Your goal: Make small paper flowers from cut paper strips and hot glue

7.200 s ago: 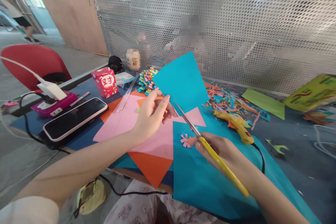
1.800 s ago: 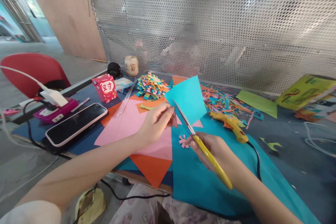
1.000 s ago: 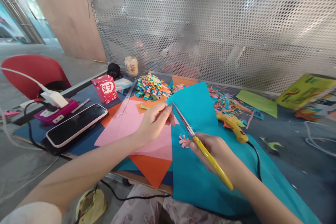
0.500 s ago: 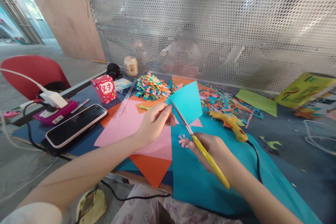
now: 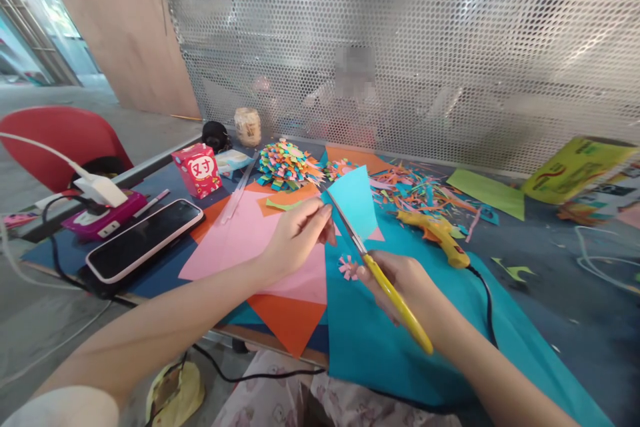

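My left hand [image 5: 300, 233] pinches the edge of a light blue sheet of paper [image 5: 356, 201], which stands up above the table. In my right hand [image 5: 400, 280] are yellow-handled scissors [image 5: 397, 303], their blades pointing up and left along the paper's left side, close to my left fingertips. A small pink fringed paper flower [image 5: 349, 267] shows beside my right fingers; whether they touch it I cannot tell. Beneath my hands lie a pink sheet [image 5: 295, 273] and a larger blue sheet [image 5: 370, 333].
A fringed multicoloured paper ball [image 5: 285, 163] and a heap of paper strips [image 5: 415, 190] lie behind. At right are a yellow glue gun [image 5: 443, 240] with a cord and a yellow packet [image 5: 575, 170]. A phone [image 5: 145, 240], power strip [image 5: 105, 217] and red box [image 5: 197, 170] stand left.
The light blue paper has dropped slightly and leans differently, showing narrower now. My right hand and the scissors have shifted a little to the left.
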Tool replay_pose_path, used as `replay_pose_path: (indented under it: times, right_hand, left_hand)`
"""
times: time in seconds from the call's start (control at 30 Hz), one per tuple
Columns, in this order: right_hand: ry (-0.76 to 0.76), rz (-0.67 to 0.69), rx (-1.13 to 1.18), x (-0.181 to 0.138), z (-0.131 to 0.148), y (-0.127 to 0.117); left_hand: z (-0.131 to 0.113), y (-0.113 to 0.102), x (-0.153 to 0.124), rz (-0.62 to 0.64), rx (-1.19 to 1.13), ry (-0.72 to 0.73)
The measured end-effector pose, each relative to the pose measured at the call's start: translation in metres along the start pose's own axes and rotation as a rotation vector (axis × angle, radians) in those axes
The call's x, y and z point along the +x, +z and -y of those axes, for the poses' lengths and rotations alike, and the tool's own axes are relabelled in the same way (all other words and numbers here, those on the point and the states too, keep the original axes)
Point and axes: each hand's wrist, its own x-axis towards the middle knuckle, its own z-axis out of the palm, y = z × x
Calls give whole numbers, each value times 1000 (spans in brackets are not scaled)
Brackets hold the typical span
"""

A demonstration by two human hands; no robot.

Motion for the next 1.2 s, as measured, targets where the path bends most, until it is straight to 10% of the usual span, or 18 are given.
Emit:
replay_pose_path:
  times: [0.87,1.2]
  right_hand:
    - [121,-26,582,32,4,-3]
    - [96,-246,749,37,-6,7]
  left_hand:
    - [10,2,8,180,215,-74]
    - [14,-2,5,263,230,-120]
